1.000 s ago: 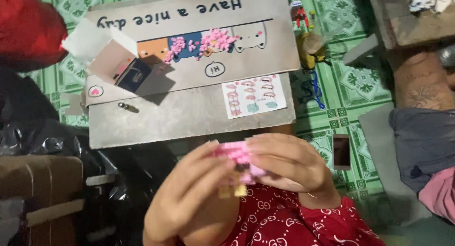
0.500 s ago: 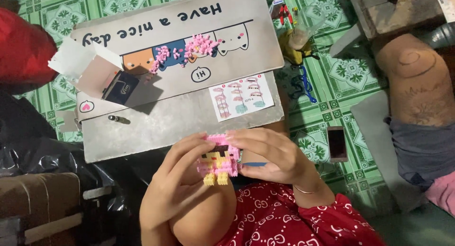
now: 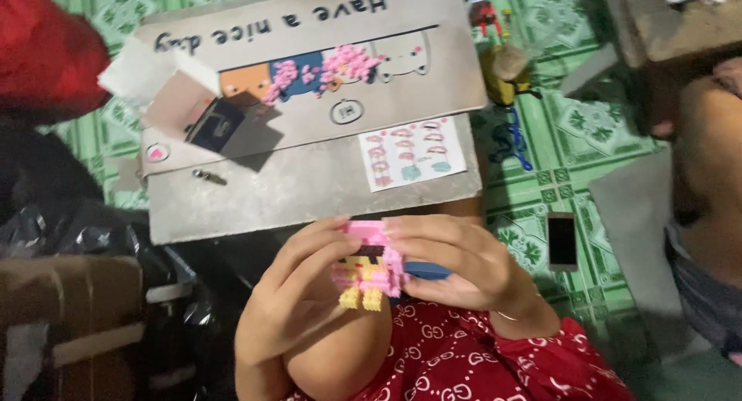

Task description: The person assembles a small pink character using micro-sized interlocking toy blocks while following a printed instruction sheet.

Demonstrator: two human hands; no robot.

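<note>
Hands at frame centre, low, both closed on one small brick-built figure (image 3: 369,266): pink top, yellow body w/ two yellow feet, dark band across the middle. Left hand (image 3: 297,293) wraps it from the left, fingers curled over the pink top, thumb underneath. Right hand (image 3: 456,266) covers it from the right, fingertips meeting the pink top edge. Figure held upright above the lap, clear of the bench. Small blue piece (image 3: 425,271) shows just behind the figure, under the right palm; can't tell if it is gripped or only lying there. Thin bracelet (image 3: 514,316) on right wrist. Red patterned garment (image 3: 495,358) directly below hands.

Beyond hands: grey bench (image 3: 294,188), low, tilted in view. Printed instruction sheet (image 3: 413,152) w/ small pink and teal drawings lies on the near right part. Grey board (image 3: 433,76) w/ cartoon strip rests on the far part of the bench. Loose pink bricks (image 3: 348,61) scattered over the strip. Small open cardboard box (image 3: 182,103) w/ dark insert at board's left end. Small metal bit (image 3: 209,176) on bench near left edge.

Floor: green patterned tiles (image 3: 587,123). Phone (image 3: 562,241), screen dark, flat on tiles right of hands. Small toys (image 3: 502,61) near board's right end. Red bag (image 3: 46,53) top left. Black plastic bag (image 3: 69,231) left. Another person's leg (image 3: 707,161) at right edge.
</note>
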